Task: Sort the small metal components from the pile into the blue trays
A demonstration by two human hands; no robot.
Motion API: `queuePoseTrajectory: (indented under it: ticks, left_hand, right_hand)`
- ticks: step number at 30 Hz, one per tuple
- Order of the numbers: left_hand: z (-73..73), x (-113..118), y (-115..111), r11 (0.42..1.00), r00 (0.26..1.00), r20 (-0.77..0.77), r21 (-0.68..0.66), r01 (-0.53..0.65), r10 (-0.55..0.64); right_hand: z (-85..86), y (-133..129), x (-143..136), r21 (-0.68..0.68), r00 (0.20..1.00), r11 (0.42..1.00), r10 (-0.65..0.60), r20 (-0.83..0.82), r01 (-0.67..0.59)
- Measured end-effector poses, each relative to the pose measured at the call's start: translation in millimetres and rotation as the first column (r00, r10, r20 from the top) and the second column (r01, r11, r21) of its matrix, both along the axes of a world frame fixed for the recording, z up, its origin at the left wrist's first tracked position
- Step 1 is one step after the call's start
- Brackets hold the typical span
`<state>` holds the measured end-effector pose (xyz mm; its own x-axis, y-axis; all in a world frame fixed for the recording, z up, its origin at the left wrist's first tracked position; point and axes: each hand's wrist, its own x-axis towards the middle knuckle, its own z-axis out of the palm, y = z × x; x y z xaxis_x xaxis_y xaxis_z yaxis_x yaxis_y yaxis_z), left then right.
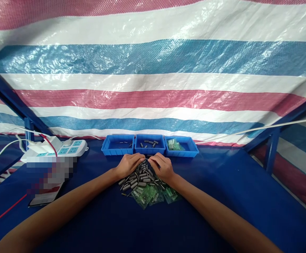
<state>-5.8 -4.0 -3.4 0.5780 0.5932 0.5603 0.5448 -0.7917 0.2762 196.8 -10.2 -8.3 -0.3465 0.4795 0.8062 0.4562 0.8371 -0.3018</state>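
Observation:
Both hands meet over a heap of small grey cylindrical parts [138,179] with thin wire leads on a dark blue table [221,196]. My left hand [128,164] has its fingers curled at the heap's top. My right hand [161,166] faces it, fingertips pinched; a thin lead seems held between the two hands. Small clear green bags [153,195] lie at the near side of the heap. Behind the hands stand three blue trays: the left tray [117,144], the middle tray [150,143] holding a few grey parts, and the right tray [182,145] with a green bag.
A white power strip [63,148] with cables lies at the left, near a phone [43,198] by the table's left edge. A red wire [5,212] runs there. A striped tarpaulin [153,70] hangs behind, with blue frame posts [273,151] on both sides.

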Motion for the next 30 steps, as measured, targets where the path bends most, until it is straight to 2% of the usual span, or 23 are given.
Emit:
queuePoseTrajectory:
  ticks: [11,25,30]
  left_hand:
    - [-1.8,1.7,0.5,0.997,0.999,0.036,0.065,-0.031,0.029]
    - [-3.1,0.4,1.2,0.997,0.998,0.057,0.073,-0.029,0.025]
    - [-2.8,0.2,0.5,0.997,0.997,0.071,0.075,-0.016,0.011]
  right_hand:
    - [-2.2,1.0,0.6,0.0,1.0,1.0,0.021,-0.001,-0.021]
    - [0.7,-0.2,0.8,0.032,0.997,0.997,0.072,0.031,-0.073]
    - [1.1,-0.9,0.7,0.002,0.998,0.998,0.063,0.022,-0.063]
